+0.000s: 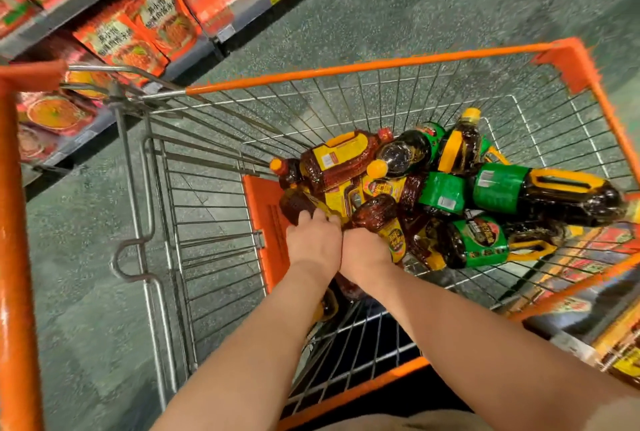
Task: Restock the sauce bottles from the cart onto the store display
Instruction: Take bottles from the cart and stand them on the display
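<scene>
Head view, steeply downward, close over cart [346, 68]

Your left hand [313, 243] and right hand [363, 254]: fingertips buried among sauce bottles [450, 188], grip unreadable. Bottle beneath your wrists mostly hidden. Shelf packets [138, 25] motion-blurred, print illegible. Display [620, 358] at right cut by frame edge, smeared.
</scene>
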Motion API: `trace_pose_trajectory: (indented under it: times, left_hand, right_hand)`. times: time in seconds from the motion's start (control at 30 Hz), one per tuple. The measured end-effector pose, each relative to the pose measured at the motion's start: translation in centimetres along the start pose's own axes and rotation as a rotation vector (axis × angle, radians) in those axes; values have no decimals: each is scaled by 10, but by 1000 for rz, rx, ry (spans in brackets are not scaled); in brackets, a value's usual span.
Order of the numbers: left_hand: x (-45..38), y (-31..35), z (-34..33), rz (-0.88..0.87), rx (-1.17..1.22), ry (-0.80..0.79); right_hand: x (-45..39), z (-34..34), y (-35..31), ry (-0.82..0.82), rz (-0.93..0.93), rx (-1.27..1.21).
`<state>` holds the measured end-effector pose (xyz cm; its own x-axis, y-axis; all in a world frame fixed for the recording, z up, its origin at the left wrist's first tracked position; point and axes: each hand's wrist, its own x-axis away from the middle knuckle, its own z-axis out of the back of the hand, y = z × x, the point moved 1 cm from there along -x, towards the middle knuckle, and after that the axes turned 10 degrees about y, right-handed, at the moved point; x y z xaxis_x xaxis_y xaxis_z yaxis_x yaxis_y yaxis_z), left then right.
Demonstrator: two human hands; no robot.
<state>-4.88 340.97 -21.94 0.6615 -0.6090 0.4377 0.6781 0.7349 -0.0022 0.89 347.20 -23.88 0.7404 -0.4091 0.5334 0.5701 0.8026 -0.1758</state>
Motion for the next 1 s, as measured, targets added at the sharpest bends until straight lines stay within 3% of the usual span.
trace_pose_trajectory:
  times: [0.2, 0.3, 0.63, 0.83, 1.0]
  left_hand:
    - [2, -18, 42, 46, 91, -39]
    - [9, -17, 70, -17, 105, -25]
    - [36, 73, 153, -529, 34, 63]
    - [62, 170, 208, -803, 34, 146]
    - [105, 261, 253, -1060, 21, 197]
  right_hand:
    - [15, 46, -11, 86, -2, -61]
    - [30, 76, -6, 139, -36, -159]
    - [121, 157, 60, 383, -275, -253]
    - [196, 196, 130, 633, -568, -398]
    - [284, 227, 194, 857, -677, -498]
